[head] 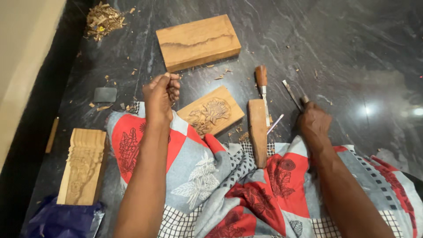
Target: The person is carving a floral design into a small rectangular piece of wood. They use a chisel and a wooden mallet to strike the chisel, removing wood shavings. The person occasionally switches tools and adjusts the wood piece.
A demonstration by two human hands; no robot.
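My left hand (160, 95) hovers closed in a loose fist just left of a small wooden block carved with a flower (210, 112); nothing shows in it. My right hand (313, 122) is closed around a thin metal chisel (291, 94) whose blade points up and left over the dark stone floor (352, 53). Between my hands lie a wooden mallet block (257, 132) and a chisel with a brown wooden handle (263, 88). A thin metal tool (275, 124) lies beside the mallet. A red, grey and white patterned cloth (211, 176) covers my lap.
A plain larger wooden block (198, 42) lies farther away. A carved pale wood piece (83, 165) sits at the left above a blue bag (61, 220). A grey sharpening stone (105, 94), a pile of wood shavings (102, 20) and scattered chips lie around.
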